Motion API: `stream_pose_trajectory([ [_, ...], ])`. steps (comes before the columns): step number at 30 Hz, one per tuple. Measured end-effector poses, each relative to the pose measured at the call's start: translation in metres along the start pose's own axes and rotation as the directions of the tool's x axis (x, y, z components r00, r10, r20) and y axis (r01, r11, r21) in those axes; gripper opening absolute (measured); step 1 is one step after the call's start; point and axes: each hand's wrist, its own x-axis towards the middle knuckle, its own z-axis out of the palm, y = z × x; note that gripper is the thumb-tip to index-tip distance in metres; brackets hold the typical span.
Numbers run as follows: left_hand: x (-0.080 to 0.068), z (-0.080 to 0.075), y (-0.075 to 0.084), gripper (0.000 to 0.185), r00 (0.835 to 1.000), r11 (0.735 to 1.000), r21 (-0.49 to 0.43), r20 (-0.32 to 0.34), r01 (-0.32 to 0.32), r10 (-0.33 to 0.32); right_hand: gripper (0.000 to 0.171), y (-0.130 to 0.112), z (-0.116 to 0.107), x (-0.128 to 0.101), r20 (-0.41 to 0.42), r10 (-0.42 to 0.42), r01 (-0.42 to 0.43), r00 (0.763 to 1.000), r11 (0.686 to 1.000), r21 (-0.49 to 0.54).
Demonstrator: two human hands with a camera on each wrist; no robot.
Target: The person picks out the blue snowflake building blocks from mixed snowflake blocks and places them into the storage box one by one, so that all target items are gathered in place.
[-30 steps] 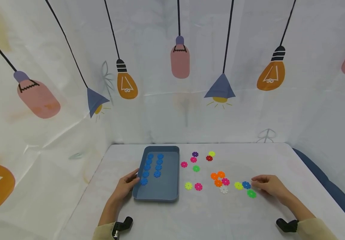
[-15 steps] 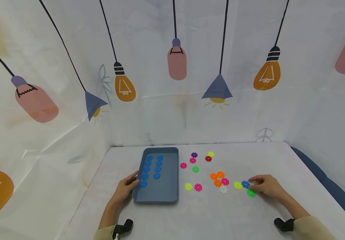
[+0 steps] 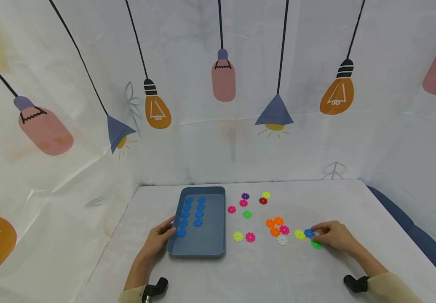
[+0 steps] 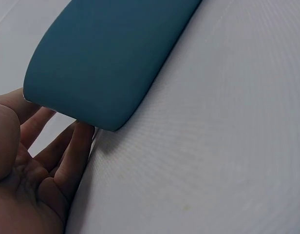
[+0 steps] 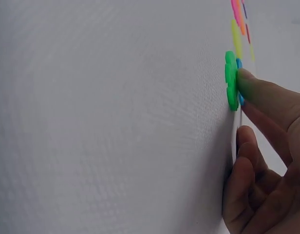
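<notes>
A blue tray (image 3: 218,219) holds two rows of blue flower discs (image 3: 192,212). My left hand (image 3: 164,232) rests against the tray's left wall near its front corner, fingers relaxed; the left wrist view shows those fingers (image 4: 74,151) touching the tray's underside corner (image 4: 111,53). My right hand (image 3: 319,235) is at the right of the scattered discs, pinching the edge of a blue disc (image 3: 308,232) that lies flat on the table. In the right wrist view the index fingertip (image 5: 252,85) sits on that blue disc (image 5: 239,63), just behind a green disc (image 5: 231,80).
Several coloured discs lie on the white table (image 3: 263,273) between the tray and my right hand: yellow (image 3: 299,234), white (image 3: 282,240), orange (image 3: 274,225), pink (image 3: 250,237), green (image 3: 247,214). A printed curtain (image 3: 221,126) walls in the back and sides.
My right hand slid left and its fingertips closed on the blue disc, partly covering the green disc beside it. The left hand stayed at the tray.
</notes>
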Motion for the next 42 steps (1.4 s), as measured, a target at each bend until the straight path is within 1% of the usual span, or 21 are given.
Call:
stream_pose_trajectory([
  [3,0.0,0.001,0.0,0.056,1.0,1.0,0.001,0.003,0.004,-0.004,0.035,-0.001,0.0,0.001,0.006,0.012,-0.012,1.0,1.0,-0.005],
  [6,0.001,0.001,-0.001,0.056,1.0,1.0,0.001,0.014,-0.004,0.004,0.039,-0.002,0.0,0.004,0.013,0.016,-0.016,1.0,1.0,-0.006],
  [8,0.002,0.0,-0.001,0.056,1.0,1.0,-0.009,0.021,-0.016,0.016,0.043,-0.003,0.0,0.007,0.016,0.006,-0.006,1.0,1.0,-0.004],
  [9,0.0,0.0,0.004,0.056,1.0,1.0,-0.015,0.026,-0.018,0.018,0.044,-0.004,0.0,0.008,0.017,0.0,0.0,1.0,1.0,-0.001],
  [12,0.001,-0.002,0.005,0.056,0.999,1.0,-0.016,0.025,-0.023,0.023,0.044,-0.004,0.003,0.013,0.01,-0.017,0.017,1.0,1.0,-0.008],
  [15,0.001,-0.002,0.006,0.057,1.0,1.0,-0.002,0.017,-0.01,0.01,0.042,-0.006,0.006,0.015,0.0,-0.026,0.026,1.0,0.999,-0.018],
  [16,0.003,-0.002,0.002,0.058,1.0,1.0,0.002,0.011,-0.006,0.006,0.042,-0.006,0.007,0.015,-0.005,-0.022,0.022,1.0,0.999,-0.023],
  [22,0.003,-0.003,0.0,0.058,1.0,1.0,0.009,0.007,0.003,-0.003,0.034,-0.013,0.007,0.014,-0.033,-0.018,0.017,0.999,1.0,-0.007],
  [24,0.002,-0.003,0.0,0.058,1.0,1.0,0.006,0.009,0.008,-0.008,0.029,-0.015,0.008,0.014,-0.041,-0.004,0.005,0.999,1.0,0.021],
  [26,0.002,-0.003,0.0,0.057,1.0,1.0,-0.002,0.008,0.012,-0.012,0.025,-0.017,0.009,0.015,-0.04,0.032,-0.029,0.999,0.996,0.086],
  [28,0.001,-0.003,0.0,0.057,1.0,1.0,0.0,0.012,0.003,-0.003,0.024,-0.021,0.01,0.016,-0.023,0.072,-0.068,0.997,0.984,0.168],
  [31,0.001,-0.004,0.0,0.056,1.0,1.0,-0.007,0.017,-0.003,0.003,0.027,-0.029,0.013,0.019,0.011,0.125,-0.123,0.992,0.952,0.28],
  [34,0.002,-0.004,-0.001,0.056,1.0,1.0,0.0,0.022,-0.014,0.014,0.031,-0.039,0.015,0.021,0.059,0.131,-0.142,0.99,0.936,0.321],
  [38,0.002,-0.004,-0.002,0.056,1.0,1.0,-0.005,0.018,-0.014,0.014,0.03,-0.053,0.022,0.024,0.116,0.105,-0.141,0.988,0.921,0.364],
  [42,0.002,-0.002,-0.002,0.057,1.0,1.0,-0.013,0.022,-0.003,0.004,0.029,-0.064,0.031,0.026,0.148,0.084,-0.139,0.985,0.898,0.418],
])
